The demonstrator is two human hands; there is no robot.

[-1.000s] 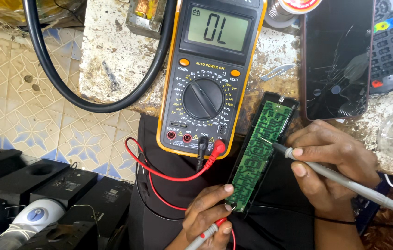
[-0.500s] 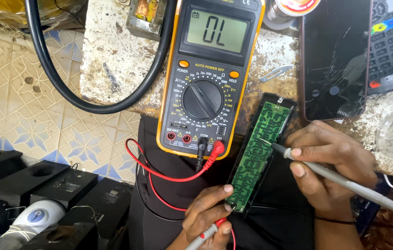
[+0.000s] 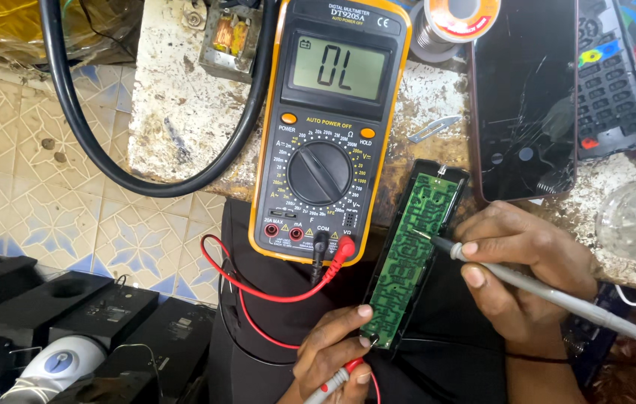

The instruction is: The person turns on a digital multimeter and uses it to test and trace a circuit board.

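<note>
The right hand (image 3: pixel 524 273) grips a grey probe (image 3: pixel 557 295) touching the green board (image 3: pixel 411 254); the left hand (image 3: pixel 333 352) pinches a red probe (image 3: pixel 336 378) below an orange meter (image 3: pixel 333 127).

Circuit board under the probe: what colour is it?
Green, with paler green traces; the board shows best in the head view.

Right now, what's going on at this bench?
A person is probing a green circuit board lying in its black case. The right hand holds a grey probe with its tip on the board; the left hand holds a red probe at the board's near end. A yellow multimeter sits beside it, leads plugged in.
</note>
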